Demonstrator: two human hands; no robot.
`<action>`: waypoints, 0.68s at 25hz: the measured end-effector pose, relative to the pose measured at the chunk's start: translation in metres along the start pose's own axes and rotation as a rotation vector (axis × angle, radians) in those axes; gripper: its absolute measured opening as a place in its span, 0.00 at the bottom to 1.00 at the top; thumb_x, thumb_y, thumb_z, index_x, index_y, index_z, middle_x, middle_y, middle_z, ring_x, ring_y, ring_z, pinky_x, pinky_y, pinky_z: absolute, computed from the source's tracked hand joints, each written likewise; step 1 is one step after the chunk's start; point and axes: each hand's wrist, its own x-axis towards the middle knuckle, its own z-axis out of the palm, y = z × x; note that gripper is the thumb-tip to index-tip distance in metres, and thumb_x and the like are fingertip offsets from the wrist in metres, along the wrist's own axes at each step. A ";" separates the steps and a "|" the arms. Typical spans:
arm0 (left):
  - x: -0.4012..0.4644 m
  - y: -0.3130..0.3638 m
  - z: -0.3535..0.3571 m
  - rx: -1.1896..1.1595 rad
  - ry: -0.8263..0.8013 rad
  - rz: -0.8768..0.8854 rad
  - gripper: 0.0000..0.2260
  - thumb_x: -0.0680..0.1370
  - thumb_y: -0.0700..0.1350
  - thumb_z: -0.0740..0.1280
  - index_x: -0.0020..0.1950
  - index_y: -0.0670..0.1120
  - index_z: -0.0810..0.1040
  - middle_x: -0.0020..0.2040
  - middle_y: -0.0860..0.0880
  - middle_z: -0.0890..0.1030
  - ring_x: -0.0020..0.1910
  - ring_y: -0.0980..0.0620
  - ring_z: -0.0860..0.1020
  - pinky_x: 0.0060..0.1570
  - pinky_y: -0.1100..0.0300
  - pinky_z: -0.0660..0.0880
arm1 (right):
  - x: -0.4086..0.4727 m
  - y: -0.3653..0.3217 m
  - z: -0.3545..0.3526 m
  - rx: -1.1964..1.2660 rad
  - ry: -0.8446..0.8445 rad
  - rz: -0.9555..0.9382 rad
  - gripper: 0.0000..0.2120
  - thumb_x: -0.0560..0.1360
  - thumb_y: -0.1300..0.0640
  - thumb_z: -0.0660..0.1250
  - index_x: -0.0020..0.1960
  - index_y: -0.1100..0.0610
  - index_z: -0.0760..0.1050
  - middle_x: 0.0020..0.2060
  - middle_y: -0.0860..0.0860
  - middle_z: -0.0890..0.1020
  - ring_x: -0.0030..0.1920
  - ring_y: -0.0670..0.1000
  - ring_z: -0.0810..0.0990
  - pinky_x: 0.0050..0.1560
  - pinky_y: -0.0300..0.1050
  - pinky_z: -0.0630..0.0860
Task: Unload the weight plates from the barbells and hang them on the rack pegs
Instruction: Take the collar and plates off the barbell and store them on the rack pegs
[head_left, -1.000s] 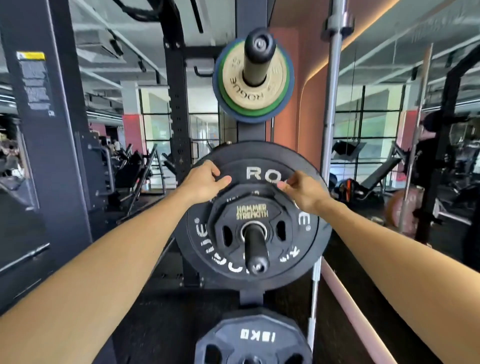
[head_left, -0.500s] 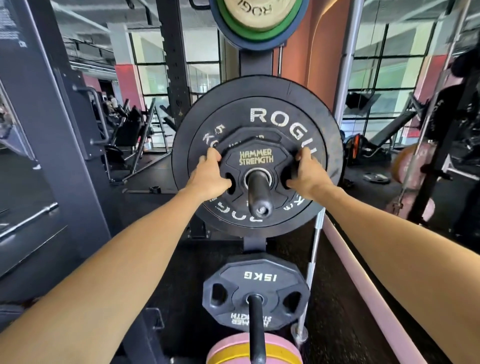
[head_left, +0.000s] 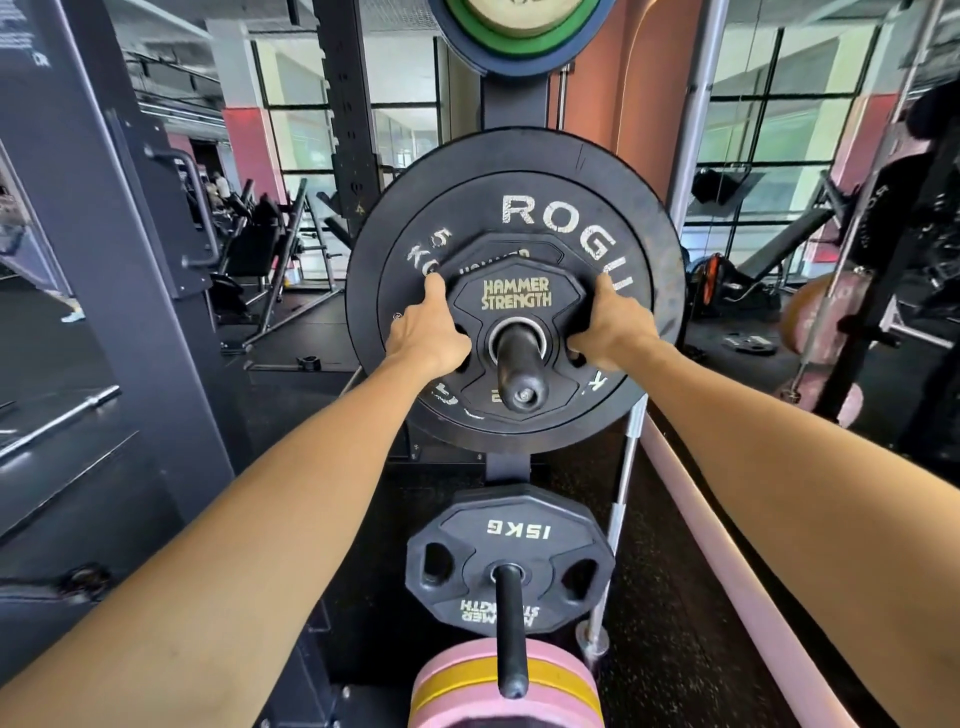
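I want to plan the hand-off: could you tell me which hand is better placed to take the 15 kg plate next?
Neither clearly: left hand and right hand both grip the small Hammer Strength plate, flanking the 15 kg plate below.

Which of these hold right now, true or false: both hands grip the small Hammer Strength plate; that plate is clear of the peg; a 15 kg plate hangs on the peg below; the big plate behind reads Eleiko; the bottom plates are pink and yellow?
1. Both the left hand and the right hand grip the small Hammer Strength plate. True.
2. That plate is clear of the middle peg. False: the peg still passes through its centre hole.
3. A 15KG plate hangs on the peg below. True.
4. The big plate behind reads Eleiko. False: it reads ROGUE lettering.
5. The bottom plates are pink and yellow. True.
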 end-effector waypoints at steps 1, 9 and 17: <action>-0.005 0.001 -0.005 0.012 -0.009 -0.007 0.26 0.73 0.37 0.61 0.68 0.47 0.58 0.47 0.43 0.74 0.51 0.38 0.72 0.44 0.50 0.69 | -0.006 0.001 -0.003 -0.013 -0.009 -0.001 0.24 0.70 0.56 0.70 0.61 0.56 0.64 0.47 0.58 0.77 0.48 0.61 0.76 0.44 0.49 0.71; -0.056 -0.006 -0.036 0.075 -0.017 0.116 0.09 0.70 0.40 0.65 0.50 0.47 0.74 0.51 0.42 0.79 0.51 0.37 0.77 0.49 0.48 0.77 | -0.079 -0.001 -0.033 0.025 -0.028 -0.045 0.02 0.73 0.60 0.60 0.44 0.54 0.69 0.40 0.53 0.80 0.32 0.58 0.84 0.37 0.45 0.79; -0.093 -0.020 -0.062 0.101 -0.042 0.191 0.08 0.71 0.37 0.65 0.49 0.46 0.75 0.46 0.45 0.77 0.46 0.41 0.76 0.41 0.53 0.73 | -0.133 -0.021 -0.046 -0.016 -0.044 -0.017 0.07 0.72 0.61 0.61 0.36 0.57 0.69 0.31 0.52 0.77 0.28 0.54 0.80 0.38 0.44 0.74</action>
